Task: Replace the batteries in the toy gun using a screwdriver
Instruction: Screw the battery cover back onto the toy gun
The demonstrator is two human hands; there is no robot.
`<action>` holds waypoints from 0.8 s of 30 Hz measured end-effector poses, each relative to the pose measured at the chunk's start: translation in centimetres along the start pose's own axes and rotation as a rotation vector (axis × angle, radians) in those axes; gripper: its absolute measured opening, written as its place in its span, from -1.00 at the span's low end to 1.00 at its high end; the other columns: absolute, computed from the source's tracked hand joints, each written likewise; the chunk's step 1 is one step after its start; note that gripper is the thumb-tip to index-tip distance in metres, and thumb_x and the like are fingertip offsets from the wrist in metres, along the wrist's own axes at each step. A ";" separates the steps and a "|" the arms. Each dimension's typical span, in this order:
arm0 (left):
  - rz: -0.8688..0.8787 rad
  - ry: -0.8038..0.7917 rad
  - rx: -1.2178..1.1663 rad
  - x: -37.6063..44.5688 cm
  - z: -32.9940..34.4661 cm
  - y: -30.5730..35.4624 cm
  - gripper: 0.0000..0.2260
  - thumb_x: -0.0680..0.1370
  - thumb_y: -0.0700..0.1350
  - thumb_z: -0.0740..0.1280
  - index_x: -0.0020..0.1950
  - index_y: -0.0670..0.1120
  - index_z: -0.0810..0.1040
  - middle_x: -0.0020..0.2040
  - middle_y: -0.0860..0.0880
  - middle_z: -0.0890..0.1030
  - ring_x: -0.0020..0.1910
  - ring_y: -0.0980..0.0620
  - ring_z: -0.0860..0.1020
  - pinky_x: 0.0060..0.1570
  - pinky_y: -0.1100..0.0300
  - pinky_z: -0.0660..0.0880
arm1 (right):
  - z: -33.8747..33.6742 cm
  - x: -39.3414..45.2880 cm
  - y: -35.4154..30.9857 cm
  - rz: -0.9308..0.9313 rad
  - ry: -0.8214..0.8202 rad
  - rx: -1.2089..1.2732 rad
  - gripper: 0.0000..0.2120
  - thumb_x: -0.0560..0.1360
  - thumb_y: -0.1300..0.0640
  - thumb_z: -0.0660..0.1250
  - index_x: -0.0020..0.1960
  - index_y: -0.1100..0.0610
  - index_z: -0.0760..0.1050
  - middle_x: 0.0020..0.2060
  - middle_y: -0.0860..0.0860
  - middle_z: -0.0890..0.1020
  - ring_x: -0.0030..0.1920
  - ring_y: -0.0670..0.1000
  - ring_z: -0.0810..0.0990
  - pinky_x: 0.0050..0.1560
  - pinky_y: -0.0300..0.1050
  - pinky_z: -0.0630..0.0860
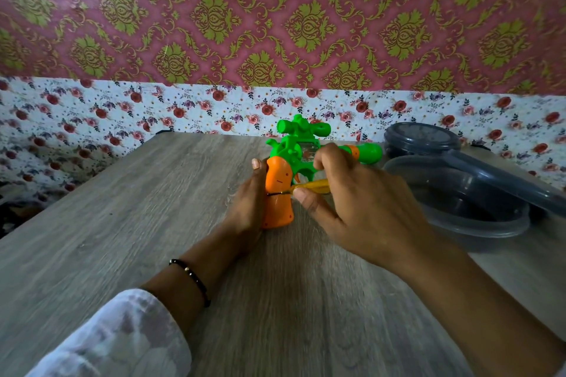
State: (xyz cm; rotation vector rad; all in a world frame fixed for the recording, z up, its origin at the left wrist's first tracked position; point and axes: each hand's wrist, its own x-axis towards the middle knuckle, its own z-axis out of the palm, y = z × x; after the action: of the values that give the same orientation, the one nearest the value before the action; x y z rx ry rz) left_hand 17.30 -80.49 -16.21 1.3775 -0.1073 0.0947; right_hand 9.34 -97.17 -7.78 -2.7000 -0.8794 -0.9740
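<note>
Two hands are working: the left hand (249,208) is gripping the toy gun (286,168) by its orange handle. The right hand (352,205) is pinching the screwdriver (309,186), its shaft lying crosswise, tip pointing left into the handle.

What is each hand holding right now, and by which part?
The left hand holds the toy gun by its orange grip. The right hand holds the screwdriver by its yellow handle, tip against the grip.

grey container (456,208) open, table (122,223) right | lid (505,180) leaning on it | closed container (422,138) behind
</note>
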 end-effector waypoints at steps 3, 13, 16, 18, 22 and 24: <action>-0.007 0.009 -0.005 -0.2 0.3 0.1 -0.30 0.41 0.44 0.07 0.35 0.00 0.46 0.24 -0.14 0.58 0.21 -0.16 0.55 0.24 -0.24 0.43 | -0.3 0.0 -0.1 -0.002 -0.073 0.093 -0.65 0.50 -0.13 0.13 0.16 0.07 0.25 -0.19 -0.11 0.34 -0.39 0.01 0.44 -0.42 -0.11 0.34; 0.003 0.008 0.006 0.3 0.0 -0.3 -0.44 0.58 0.31 0.00 0.33 -0.03 0.47 0.19 -0.15 0.61 0.12 -0.10 0.60 0.12 -0.08 0.51 | 0.7 0.0 0.1 -0.023 0.077 -0.031 -0.61 0.52 -0.15 0.02 -0.13 0.15 0.41 -0.46 0.01 0.52 -0.57 0.06 0.48 -0.59 -0.24 0.23; 0.006 -0.010 -0.016 0.1 0.1 -0.2 -0.40 0.51 0.36 0.04 0.31 -0.01 0.49 0.21 -0.15 0.60 0.20 -0.16 0.57 0.25 -0.19 0.44 | 0.7 -0.1 0.0 -0.053 0.023 -0.046 -0.69 0.49 -0.13 0.10 0.01 0.10 0.36 -0.27 0.03 0.58 -0.49 0.06 0.52 -0.57 -0.17 0.33; -0.005 -0.002 -0.030 0.1 0.1 -0.1 -0.37 0.45 0.40 0.08 0.29 0.02 0.51 0.21 -0.16 0.60 0.21 -0.19 0.55 0.26 -0.26 0.40 | 0.6 -0.2 -0.1 -0.068 -0.026 0.020 -0.72 0.46 -0.05 0.15 0.10 0.06 0.27 -0.14 0.04 0.57 -0.44 0.08 0.53 -0.52 -0.10 0.40; -0.019 0.012 -0.036 0.2 -0.1 -0.3 -0.40 0.49 0.38 0.07 0.29 0.00 0.50 0.19 -0.18 0.60 0.19 -0.19 0.56 0.24 -0.28 0.41 | 0.7 0.0 0.0 -0.149 -0.011 0.085 -0.80 0.50 -0.04 0.11 0.04 0.05 0.28 -0.28 0.03 0.59 -0.48 0.13 0.53 -0.55 -0.03 0.45; -0.018 0.002 -0.029 0.2 -0.2 -0.3 -0.43 0.55 0.33 0.02 0.32 -0.03 0.48 0.19 -0.18 0.61 0.18 -0.19 0.57 0.24 -0.27 0.42 | 1.0 0.1 0.2 -0.146 0.033 0.037 -0.72 0.51 -0.14 0.04 0.02 0.07 0.28 -0.43 0.03 0.58 -0.53 0.11 0.52 -0.59 -0.09 0.43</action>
State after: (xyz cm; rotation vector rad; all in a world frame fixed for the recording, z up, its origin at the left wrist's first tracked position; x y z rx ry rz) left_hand 17.59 -80.38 -16.53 1.3493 -0.0939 0.0793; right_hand 10.02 -96.95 -8.48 -2.6121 -1.0898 -1.0162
